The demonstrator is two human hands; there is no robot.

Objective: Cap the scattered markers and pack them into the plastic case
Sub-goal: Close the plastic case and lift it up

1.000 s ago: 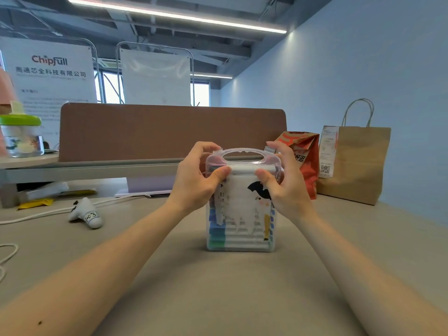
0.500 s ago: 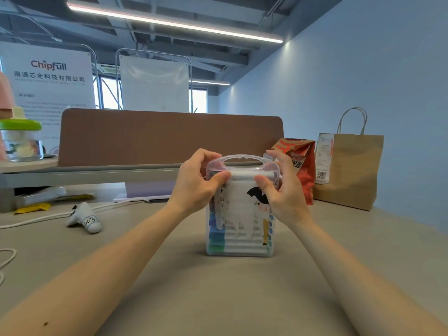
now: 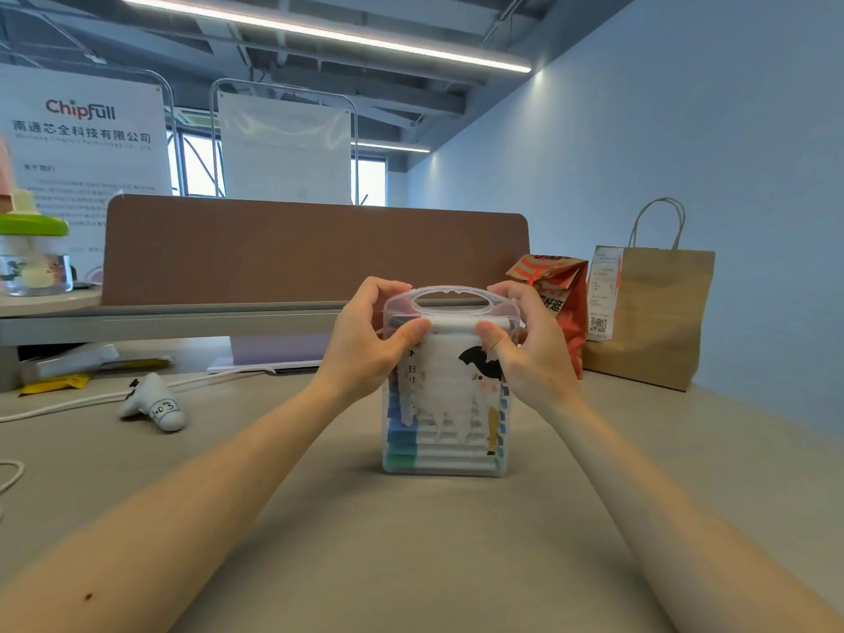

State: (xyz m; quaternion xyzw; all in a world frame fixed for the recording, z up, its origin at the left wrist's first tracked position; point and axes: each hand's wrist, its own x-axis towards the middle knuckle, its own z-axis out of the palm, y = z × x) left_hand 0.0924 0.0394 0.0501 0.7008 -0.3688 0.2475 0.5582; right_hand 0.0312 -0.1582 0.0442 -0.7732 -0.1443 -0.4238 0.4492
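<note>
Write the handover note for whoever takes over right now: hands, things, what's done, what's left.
Left hand grips the case at its top left corner. Right hand grips the top right. Both thumbs are on the front.
The case stands upright on the desk, with the markers stacked inside.
Done: markers look packed, none loose in view.
Left: check the case is snapped closed; I cannot tell from here.

One case (image 3: 445, 445), two hands (image 3: 365, 344) (image 3: 536, 358), two paper bags (image 3: 564, 290) (image 3: 657, 312)
</note>
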